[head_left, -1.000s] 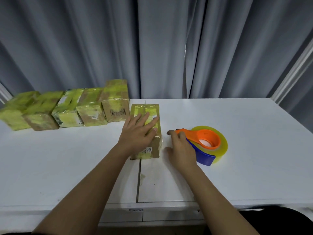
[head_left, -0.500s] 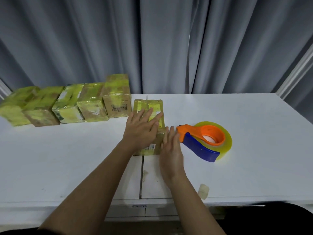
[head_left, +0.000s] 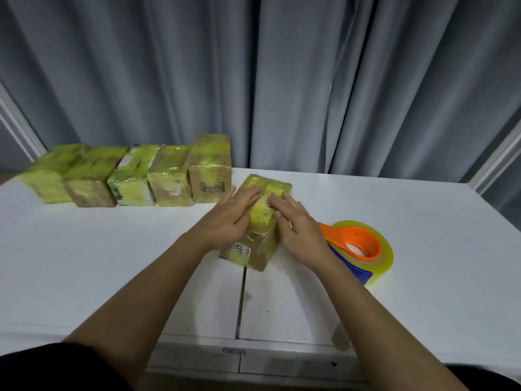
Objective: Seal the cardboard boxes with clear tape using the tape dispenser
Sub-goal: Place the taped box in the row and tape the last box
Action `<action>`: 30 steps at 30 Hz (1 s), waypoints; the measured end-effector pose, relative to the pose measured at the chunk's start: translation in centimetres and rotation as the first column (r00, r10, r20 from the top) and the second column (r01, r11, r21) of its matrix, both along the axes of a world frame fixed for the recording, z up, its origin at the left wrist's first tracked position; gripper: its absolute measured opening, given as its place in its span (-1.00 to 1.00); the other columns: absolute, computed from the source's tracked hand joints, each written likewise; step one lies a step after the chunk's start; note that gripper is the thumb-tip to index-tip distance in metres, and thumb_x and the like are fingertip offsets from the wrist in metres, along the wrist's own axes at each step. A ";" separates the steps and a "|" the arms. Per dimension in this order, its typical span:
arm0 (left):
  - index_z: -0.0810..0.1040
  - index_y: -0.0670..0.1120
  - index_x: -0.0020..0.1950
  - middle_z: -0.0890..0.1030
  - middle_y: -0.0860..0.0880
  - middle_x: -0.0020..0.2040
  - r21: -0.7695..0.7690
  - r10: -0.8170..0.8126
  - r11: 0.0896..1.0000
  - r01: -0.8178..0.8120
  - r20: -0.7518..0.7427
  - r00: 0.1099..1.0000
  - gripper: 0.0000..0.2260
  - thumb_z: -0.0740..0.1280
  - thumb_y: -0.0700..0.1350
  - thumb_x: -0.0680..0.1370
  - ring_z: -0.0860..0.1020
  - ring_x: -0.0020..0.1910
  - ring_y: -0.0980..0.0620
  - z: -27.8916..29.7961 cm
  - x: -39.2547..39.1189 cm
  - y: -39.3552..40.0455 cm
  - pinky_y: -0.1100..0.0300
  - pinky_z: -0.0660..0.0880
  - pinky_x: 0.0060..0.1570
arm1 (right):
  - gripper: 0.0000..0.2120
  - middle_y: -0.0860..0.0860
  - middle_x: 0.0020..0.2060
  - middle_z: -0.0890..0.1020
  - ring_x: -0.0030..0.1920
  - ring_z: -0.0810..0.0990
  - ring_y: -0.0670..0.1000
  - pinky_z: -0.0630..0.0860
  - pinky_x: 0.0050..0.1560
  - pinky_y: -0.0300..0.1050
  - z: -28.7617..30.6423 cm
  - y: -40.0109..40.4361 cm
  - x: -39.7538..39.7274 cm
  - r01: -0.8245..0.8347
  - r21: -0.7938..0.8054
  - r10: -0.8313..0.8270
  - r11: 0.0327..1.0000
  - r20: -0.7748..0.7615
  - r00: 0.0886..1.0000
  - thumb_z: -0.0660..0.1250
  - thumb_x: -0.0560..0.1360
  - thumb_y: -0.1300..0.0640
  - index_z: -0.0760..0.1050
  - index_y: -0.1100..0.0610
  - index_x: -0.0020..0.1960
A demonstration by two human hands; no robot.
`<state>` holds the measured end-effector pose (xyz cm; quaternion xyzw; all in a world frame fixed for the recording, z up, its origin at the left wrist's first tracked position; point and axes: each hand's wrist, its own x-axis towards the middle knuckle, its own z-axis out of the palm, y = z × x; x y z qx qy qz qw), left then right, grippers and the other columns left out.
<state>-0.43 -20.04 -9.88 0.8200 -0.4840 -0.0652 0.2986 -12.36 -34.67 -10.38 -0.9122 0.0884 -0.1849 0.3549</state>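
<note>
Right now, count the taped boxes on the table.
6. Five stand in a row at the back left; the sixth lies centre, under both hands. None seems hidden.

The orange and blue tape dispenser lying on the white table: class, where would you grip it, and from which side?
Grip the orange and blue tape dispenser by its blue handle, coming from above on the near side. It lies flat, handle pointing toward the person, just beside the right hand.

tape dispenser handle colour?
Blue handle, with an orange hub on the tape dispenser; head view.
</note>
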 end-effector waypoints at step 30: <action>0.33 -0.20 0.28 0.48 -0.14 0.05 -0.461 0.635 0.704 -0.540 0.067 0.770 -0.10 0.16 0.51 0.26 0.43 -0.03 -0.06 -5.9 -5.4 0.8 0.21 0.33 0.01 | -0.64 -0.09 0.43 0.32 0.48 0.06 -0.10 -0.09 0.33 -0.40 -1.8 1.4 1.7 0.013 -0.006 -0.013 1.000 -0.030 0.999 0.01 0.67 0.19 0.41 0.04 0.39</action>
